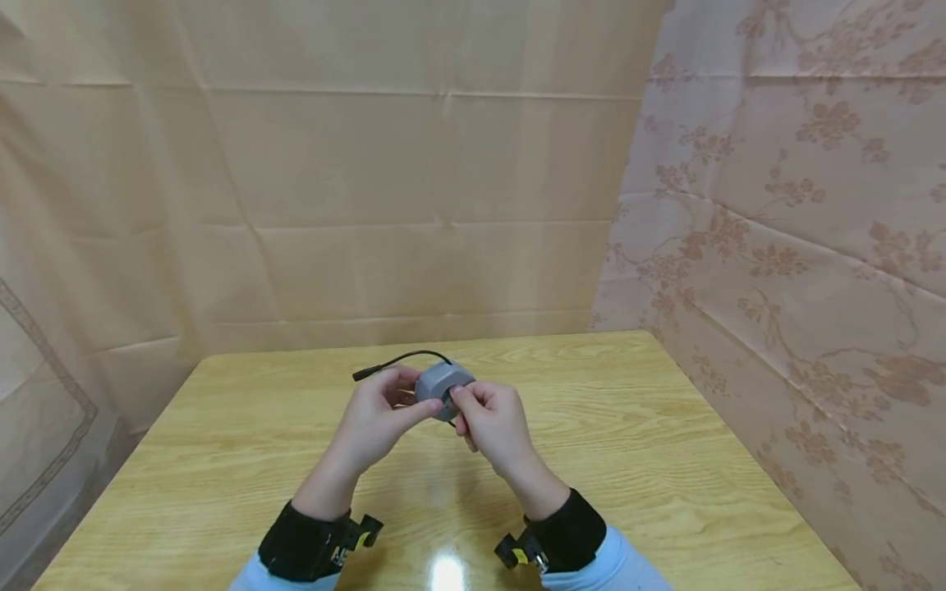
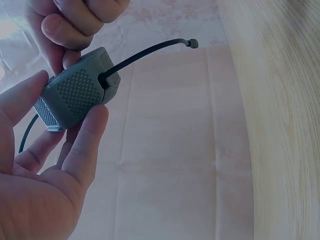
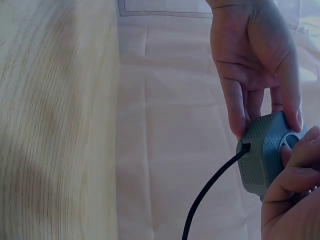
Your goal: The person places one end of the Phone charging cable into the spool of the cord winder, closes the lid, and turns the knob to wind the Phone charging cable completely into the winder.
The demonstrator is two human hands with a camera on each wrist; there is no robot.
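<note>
A small grey box [image 1: 442,376] with slanted edges and patterned sides is held up over the table. Black cable [image 2: 150,51] comes out of one side of it and ends in a small plug-like tip; another length shows at the opposite side. My left hand [image 1: 377,414] holds the box between thumb and fingertips. My right hand [image 1: 501,420] has its fingers curled at the box's near face, where a round recess [image 3: 290,141] shows. Its thumb and fingertips grip there, partly hiding that face.
Beneath the hands lies a wood-grain table [image 1: 636,460]. A beige cloth [image 1: 369,205] hangs behind its far edge, and a flower-patterned cloth [image 1: 813,246] hangs along the right. Both wrists wear black bands [image 1: 303,542] with small cameras.
</note>
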